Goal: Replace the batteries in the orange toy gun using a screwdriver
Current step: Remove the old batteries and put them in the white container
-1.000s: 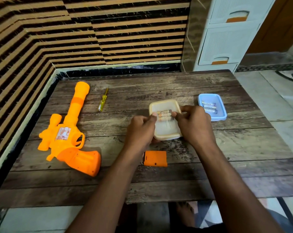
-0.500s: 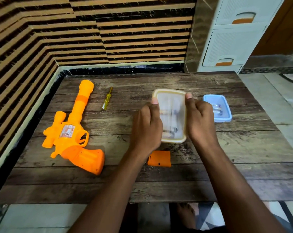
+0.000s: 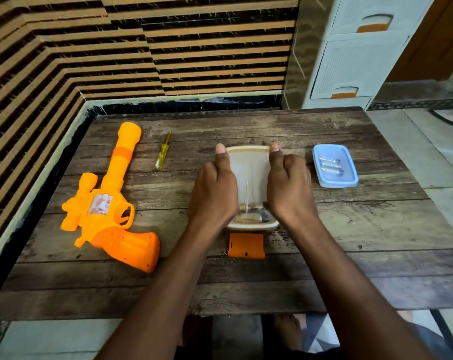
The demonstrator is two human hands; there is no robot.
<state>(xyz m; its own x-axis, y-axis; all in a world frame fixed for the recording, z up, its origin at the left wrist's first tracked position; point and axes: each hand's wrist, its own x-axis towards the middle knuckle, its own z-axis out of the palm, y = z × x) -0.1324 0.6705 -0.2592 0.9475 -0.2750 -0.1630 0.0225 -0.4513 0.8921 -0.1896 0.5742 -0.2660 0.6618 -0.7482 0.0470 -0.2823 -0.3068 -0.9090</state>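
At mid-table, my left hand (image 3: 213, 192) and my right hand (image 3: 289, 188) grip the two long sides of a translucent cream-rimmed container (image 3: 248, 172), thumbs on its far edge. It is tilted, and batteries (image 3: 251, 215) lie bunched at its near end. The orange toy gun (image 3: 108, 203) lies on the table's left part, barrel pointing away. A yellow screwdriver (image 3: 162, 154) lies right of the barrel. The orange battery cover (image 3: 246, 245) rests flat just in front of the container.
A blue tray (image 3: 349, 181) holding batteries (image 3: 330, 166) sits at the right of the wooden table (image 3: 376, 229). A striped wall borders the table's left and far sides. A white drawer unit (image 3: 355, 61) stands beyond the far right corner. Bare feet show under the near edge.
Both hands let go of the batteries, took the container by its sides and tilted it up. The batteries slid to its near end.
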